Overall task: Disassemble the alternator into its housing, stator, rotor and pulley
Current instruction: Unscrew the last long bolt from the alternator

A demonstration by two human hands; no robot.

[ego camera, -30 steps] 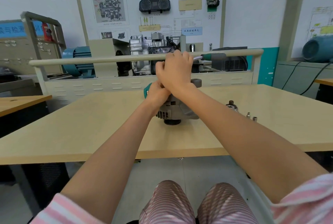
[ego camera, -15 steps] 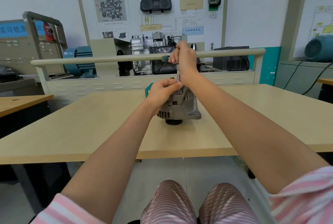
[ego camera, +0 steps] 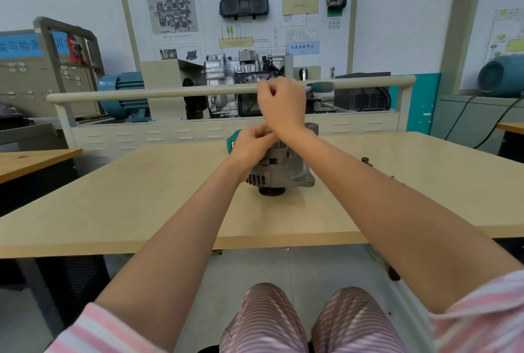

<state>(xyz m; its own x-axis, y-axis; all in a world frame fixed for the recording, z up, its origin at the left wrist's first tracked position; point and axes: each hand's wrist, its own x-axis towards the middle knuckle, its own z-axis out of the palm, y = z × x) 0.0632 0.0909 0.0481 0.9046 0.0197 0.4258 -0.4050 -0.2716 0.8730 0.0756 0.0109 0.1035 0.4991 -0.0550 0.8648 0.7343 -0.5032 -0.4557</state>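
Right hand (ego camera: 280, 103) swung wrench handle (ego camera: 321, 86) rightward.

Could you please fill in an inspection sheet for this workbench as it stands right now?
Surface: beige table, mostly bare.
Job's things: alternator stands pulley-down, unopened.
Clutter: small bolts on the table to the right.
Hands: left hand rests on the alternator's top, fingers curled; right hand grips a green-handled tool above it.
Cables: black cables hang at far right.
Surroundings: training board, blue motor.
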